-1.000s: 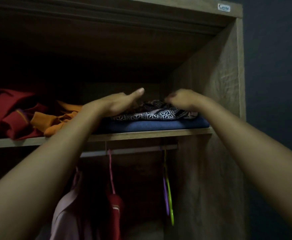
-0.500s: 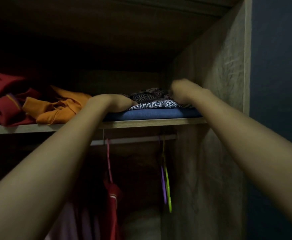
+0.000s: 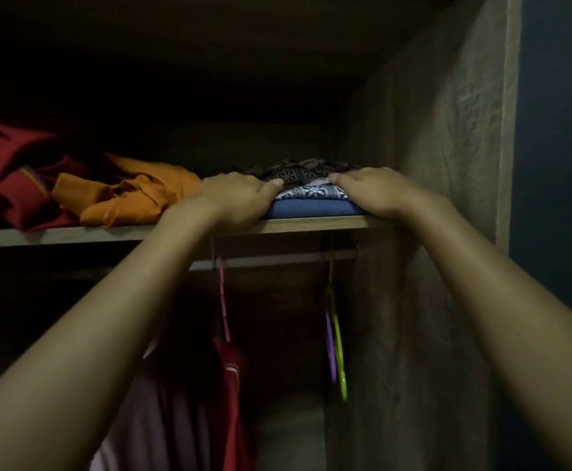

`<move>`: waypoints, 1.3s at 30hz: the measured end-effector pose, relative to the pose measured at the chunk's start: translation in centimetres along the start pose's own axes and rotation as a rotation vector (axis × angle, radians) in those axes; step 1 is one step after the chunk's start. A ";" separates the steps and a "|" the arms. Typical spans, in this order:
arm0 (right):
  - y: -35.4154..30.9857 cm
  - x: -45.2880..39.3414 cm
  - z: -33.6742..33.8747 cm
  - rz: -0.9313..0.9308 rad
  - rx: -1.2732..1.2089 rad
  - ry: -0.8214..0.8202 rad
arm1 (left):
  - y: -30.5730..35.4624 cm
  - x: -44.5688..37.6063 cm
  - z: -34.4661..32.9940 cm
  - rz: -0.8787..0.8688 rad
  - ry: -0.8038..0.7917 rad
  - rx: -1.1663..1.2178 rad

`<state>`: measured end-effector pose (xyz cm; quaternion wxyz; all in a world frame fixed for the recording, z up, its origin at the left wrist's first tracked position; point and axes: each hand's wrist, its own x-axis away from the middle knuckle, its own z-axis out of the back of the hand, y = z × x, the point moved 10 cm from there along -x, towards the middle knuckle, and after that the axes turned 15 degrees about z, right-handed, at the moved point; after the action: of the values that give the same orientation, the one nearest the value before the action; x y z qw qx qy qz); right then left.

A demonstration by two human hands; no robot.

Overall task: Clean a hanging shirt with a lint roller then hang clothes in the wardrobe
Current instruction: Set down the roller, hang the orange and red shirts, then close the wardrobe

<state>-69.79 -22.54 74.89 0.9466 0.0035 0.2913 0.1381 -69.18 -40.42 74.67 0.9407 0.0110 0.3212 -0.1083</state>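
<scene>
A pile of folded clothes lies at the right end of the wardrobe shelf (image 3: 73,234): a black-and-white patterned cloth (image 3: 311,192) on top of a blue garment (image 3: 311,208). My left hand (image 3: 237,195) grips the pile's left side, thumb lying across the top. On the pile's right side is my right hand (image 3: 376,192), fingers curled over it, close to the wardrobe's side wall (image 3: 447,130). Below the shelf, a red garment (image 3: 233,385) hangs from a pink hanger (image 3: 222,300) on the rail (image 3: 277,261). No lint roller is in view.
A crumpled orange garment (image 3: 131,195) and a red one (image 3: 12,175) lie left of the pile on the shelf. Empty green (image 3: 340,362) and purple (image 3: 330,348) hangers hang at the rail's right end. A pale garment (image 3: 162,419) hangs lower left.
Both hands slid from the top of the patterned cloth out to the pile's two sides near the shelf's front edge. The view has moved closer to the shelf.
</scene>
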 end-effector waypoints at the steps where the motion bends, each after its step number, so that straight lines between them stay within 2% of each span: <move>1: 0.0 0.0 0.0 0.008 0.007 0.009 | 0.0 0.4 0.2 -0.004 0.023 -0.040; 3: -0.1 -0.1 -0.1 0.030 0.026 0.013 | -0.1 0.9 0.4 0.004 0.037 -0.045; 6: 0.3 0.3 0.4 -0.044 0.051 0.065 | -0.8 2.2 1.2 -0.079 0.070 0.162; 8: -1.3 0.7 2.1 -0.075 0.170 0.213 | -3.9 3.3 3.3 -0.092 0.195 0.267; 10: -6.0 0.7 3.7 0.019 0.213 0.399 | -9.1 4.3 6.2 0.001 0.397 0.235; 11: -8.8 0.5 4.1 0.090 0.146 0.454 | -12.1 4.6 7.2 0.076 0.448 0.192; 12: -11.6 0.0 4.3 0.168 0.033 0.477 | -15.1 4.6 7.5 0.162 0.440 0.146; 16: -21.9 -3.5 4.6 0.488 -0.341 0.423 | -24.0 4.2 4.3 0.411 0.168 0.038; 18: -25.1 -5.8 2.7 0.541 -0.404 0.275 | -25.4 4.5 2.7 0.441 0.118 0.044; 20: -26.9 -7.6 -0.5 0.527 -0.350 0.123 | -25.8 4.8 2.3 0.437 0.124 0.097; 21: -27.3 -8.1 -1.6 0.511 -0.303 0.121 | -25.8 4.9 2.3 0.438 0.128 0.116; 26: -27.1 -6.8 -0.4 0.388 -0.216 0.492 | -25.9 4.9 1.6 0.462 0.125 0.161; 31: -26.6 -1.5 0.7 0.393 -0.279 0.794 | -26.0 5.6 1.6 0.467 0.123 0.187; 39: -24.0 4.7 1.6 0.301 -0.447 0.963 | -25.7 5.7 1.6 0.477 0.110 0.180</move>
<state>-58.94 -44.25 71.55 0.6538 -0.2198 0.6513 0.3163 -69.24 -66.81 73.75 0.9159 0.1763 0.3494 0.0892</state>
